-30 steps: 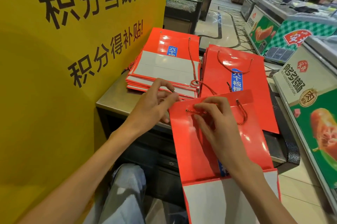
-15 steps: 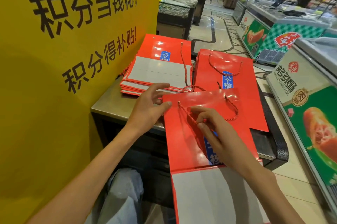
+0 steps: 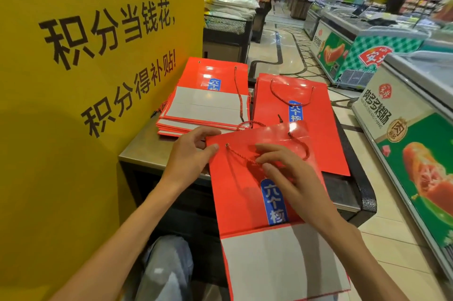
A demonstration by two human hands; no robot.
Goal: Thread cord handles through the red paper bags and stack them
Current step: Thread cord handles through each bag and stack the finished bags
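Observation:
A flat red paper bag (image 3: 240, 193) lies toward me over the counter's front edge, its grey folded bottom nearest me. My left hand (image 3: 188, 156) grips its top left corner, thumb on the red face. My right hand (image 3: 291, 175) pinches the red cord handle (image 3: 241, 155), which runs from the left hole to the right hole. One pile of red bags (image 3: 208, 102) lies at the back left with a loose cord (image 3: 239, 90) draped on it. Another pile of red bags with handles (image 3: 294, 102) lies at the back right.
A steel counter (image 3: 144, 144) carries the piles, beside a yellow sign wall (image 3: 85, 80) on the left. Freezer chests (image 3: 402, 129) line the right of a tiled aisle. My knee in light trousers (image 3: 166, 269) shows below the counter. A person stands far down the aisle.
The bag has slid nearer to me and its blue label now shows. My right hand has drawn the cord down across the bag's face. My left hand keeps the corner.

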